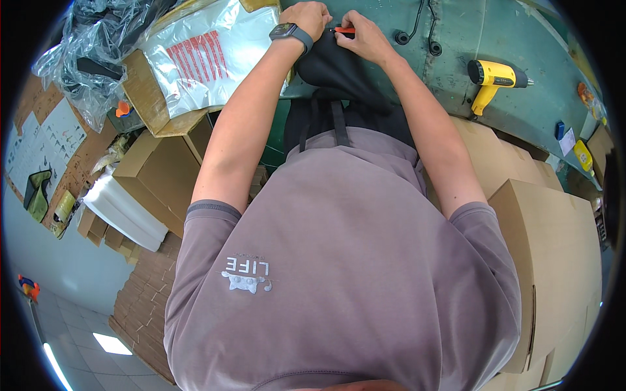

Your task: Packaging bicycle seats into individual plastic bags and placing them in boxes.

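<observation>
Black saddle-shaped piece: I have it at the near edge of the table, between the two forearms, its narrow end toward the person's waist and its far end under the hands.
Left hand: at the far left of the black piece, fingers curled in; I cannot tell from my view whether they pinch anything.
Wristwatch: dark strap, on the left wrist.
Right hand: closed on the red-orange tool, thumb and fingers around it just above the black piece.
Red-orange tool: slim, its tip pointing toward the left hand; I can't make out whether the tip touches anything.
Green table: a worn top, running along the far side of my picture.
Dark metal rods: two, with coiled ends, lying to the right of the right hand.
Yellow heat gun: on its side farther right, nozzle pointing right, well apart from the hands.
Silver bag: red print on it, lying in an open cardboard carton just left of the left forearm.
Clear plastic wrapping: bunched up around dark items, beyond the carton to the left.
Cardboard boxes: I see large ones on the right, beside the person's body.
White sheets: stacked upright at the left, near another brown box.
</observation>
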The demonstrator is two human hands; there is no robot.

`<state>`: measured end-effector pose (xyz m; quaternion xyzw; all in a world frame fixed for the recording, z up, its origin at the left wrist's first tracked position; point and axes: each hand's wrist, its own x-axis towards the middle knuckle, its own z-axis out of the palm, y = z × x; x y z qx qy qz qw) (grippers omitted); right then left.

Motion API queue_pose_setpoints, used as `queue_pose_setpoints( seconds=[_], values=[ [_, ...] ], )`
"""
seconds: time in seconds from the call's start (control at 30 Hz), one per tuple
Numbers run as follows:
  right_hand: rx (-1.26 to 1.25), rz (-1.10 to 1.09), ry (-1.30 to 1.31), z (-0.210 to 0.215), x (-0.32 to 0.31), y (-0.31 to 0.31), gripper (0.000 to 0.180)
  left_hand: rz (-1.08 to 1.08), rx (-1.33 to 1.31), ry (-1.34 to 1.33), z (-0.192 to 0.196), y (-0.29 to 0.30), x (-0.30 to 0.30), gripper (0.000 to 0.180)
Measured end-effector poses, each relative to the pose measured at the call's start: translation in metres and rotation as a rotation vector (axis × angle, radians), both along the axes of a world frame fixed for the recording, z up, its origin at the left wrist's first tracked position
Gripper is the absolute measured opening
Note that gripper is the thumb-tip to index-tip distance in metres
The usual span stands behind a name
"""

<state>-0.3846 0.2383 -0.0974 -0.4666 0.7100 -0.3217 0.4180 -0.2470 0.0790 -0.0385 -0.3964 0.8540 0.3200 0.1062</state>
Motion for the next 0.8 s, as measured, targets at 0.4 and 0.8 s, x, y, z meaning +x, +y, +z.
queue_pose_setpoints(
  seconds=[0.4,0.8],
  values=[
    [0.02,-0.354,-0.056,-0.02,-0.007,0.013,0.048,0.207,-0.214,0.053,0.005,0.002,0.007,0.042],
    [0.445,-0.988,-0.869,0.039,0.037,0.093,0.035,1.424,1.638,0.369,-0.008,0.194,0.078,0.067]
  ],
)
